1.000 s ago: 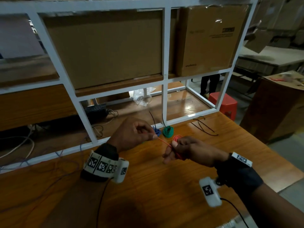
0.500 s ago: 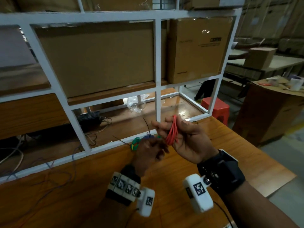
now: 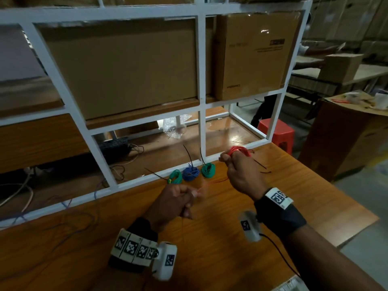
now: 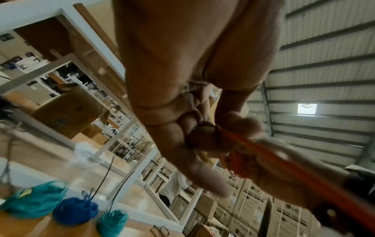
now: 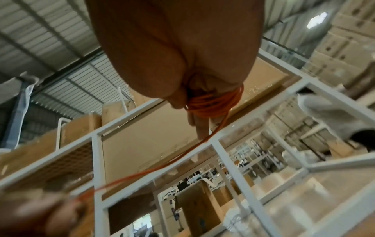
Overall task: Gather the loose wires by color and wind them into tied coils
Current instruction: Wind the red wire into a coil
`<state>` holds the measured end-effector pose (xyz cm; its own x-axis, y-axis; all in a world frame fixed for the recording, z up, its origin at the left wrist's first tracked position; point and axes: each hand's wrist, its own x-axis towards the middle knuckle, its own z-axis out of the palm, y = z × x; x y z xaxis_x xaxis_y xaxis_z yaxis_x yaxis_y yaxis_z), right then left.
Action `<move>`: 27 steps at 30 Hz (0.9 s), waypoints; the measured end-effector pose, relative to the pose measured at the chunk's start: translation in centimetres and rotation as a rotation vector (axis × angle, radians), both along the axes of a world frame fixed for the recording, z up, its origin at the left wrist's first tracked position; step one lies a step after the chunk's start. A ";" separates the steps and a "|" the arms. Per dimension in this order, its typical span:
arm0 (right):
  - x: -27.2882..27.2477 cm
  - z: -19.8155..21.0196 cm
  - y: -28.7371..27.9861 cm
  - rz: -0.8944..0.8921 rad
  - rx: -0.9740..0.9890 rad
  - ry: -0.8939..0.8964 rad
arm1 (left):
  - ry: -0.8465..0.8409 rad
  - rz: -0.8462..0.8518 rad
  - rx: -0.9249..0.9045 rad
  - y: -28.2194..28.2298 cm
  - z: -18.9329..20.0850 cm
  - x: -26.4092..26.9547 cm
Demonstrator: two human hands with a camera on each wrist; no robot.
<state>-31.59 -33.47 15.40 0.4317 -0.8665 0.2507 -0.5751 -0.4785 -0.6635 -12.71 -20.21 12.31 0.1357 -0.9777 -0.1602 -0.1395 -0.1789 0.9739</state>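
Fingers of the right hand [image 3: 241, 171] wrapped in the red wire coil [image 3: 239, 151], now raised further right, left hand [image 3: 174, 203] pinching the wire's tail lower over the bench [image 3: 210, 248], hands drawn apart.

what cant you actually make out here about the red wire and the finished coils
- Red wire's free end: hidden inside the left hand in the head view, motion-blurred in the left wrist view.
- Turns in the red wire coil on the right hand: strands merge, the fingers cover part.
- Ties on the two green coils and the blue coil: too small.
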 end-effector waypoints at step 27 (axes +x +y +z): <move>1.3 1.0 1.4 0.492 1.020 -1.278 | -0.316 -0.187 -0.275 -3.6 -3.2 -2.7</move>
<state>-30.31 -32.04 16.43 0.6670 -0.7392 0.0934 0.5871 0.4443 -0.6767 -15.43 -23.80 9.14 -0.0465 -0.9905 0.1293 -0.4429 0.1365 0.8861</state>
